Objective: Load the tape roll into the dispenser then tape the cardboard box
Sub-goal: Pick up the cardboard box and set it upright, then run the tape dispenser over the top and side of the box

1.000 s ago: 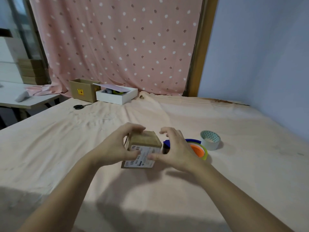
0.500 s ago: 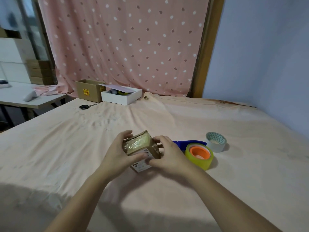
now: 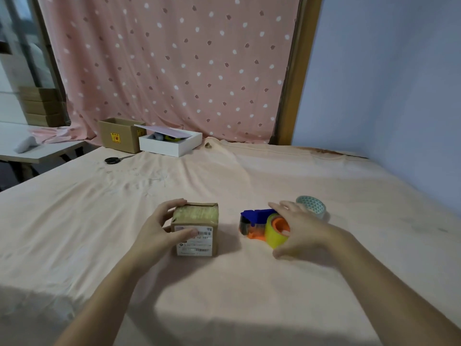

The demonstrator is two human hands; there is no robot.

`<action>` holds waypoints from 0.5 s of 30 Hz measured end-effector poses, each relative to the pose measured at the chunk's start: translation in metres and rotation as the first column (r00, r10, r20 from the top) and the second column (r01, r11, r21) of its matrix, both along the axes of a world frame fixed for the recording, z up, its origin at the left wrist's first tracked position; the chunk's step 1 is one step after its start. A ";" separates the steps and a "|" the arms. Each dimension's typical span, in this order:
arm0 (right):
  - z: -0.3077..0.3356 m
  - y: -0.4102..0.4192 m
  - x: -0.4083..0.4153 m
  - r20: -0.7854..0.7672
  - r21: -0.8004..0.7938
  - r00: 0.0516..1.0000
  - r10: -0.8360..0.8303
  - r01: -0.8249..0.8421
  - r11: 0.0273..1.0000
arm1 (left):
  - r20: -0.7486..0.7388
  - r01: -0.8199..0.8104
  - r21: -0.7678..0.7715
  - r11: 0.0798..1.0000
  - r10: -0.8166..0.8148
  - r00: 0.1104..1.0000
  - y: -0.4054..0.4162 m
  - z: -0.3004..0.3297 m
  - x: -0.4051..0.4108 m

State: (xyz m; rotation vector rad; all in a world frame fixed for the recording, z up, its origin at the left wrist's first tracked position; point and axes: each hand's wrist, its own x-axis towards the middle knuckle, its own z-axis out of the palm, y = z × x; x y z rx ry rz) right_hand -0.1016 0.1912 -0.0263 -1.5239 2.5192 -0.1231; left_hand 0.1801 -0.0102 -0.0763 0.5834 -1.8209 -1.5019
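A small cardboard box (image 3: 197,227) with a white shipping label stands upright on the peach-covered table (image 3: 224,295). My left hand (image 3: 159,231) grips its left side, thumb across the label. To its right sits the blue and orange tape dispenser (image 3: 257,221) with a yellow tape roll (image 3: 274,234) on its orange hub. My right hand (image 3: 301,231) wraps around the roll and dispenser from the right. A second roll with a teal triangle pattern (image 3: 313,206) lies just behind that hand.
Black scissors (image 3: 114,159) lie at the far left of the table. An open brown carton (image 3: 119,134) and a white box (image 3: 172,143) with a pink lid stand at the back by the dotted curtain. A blue wall borders the right side.
The box was turned in both hands and set upright on the table. My right hand left the box and went right onto the dispenser and yellow roll. My left hand stays on the box.
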 end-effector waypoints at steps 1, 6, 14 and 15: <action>-0.005 0.003 -0.003 0.033 -0.013 0.999 -0.003 0.004 1.000 | -0.004 0.007 0.010 1.000 -0.007 1.000 0.002 0.000 -0.001; -0.012 -0.001 -0.013 0.115 -0.175 0.991 -0.069 0.089 0.981 | 0.014 0.052 0.019 0.998 -0.052 0.999 0.020 0.001 -0.015; 0.024 -0.017 -0.043 0.144 -0.324 0.971 -0.190 0.228 0.918 | 0.081 0.146 -0.032 0.989 -0.143 0.986 0.069 0.009 -0.090; 0.030 -0.017 -0.045 0.136 -0.333 0.973 -0.184 0.220 0.917 | 0.106 0.178 -0.046 0.983 -0.173 0.979 0.070 0.011 -0.098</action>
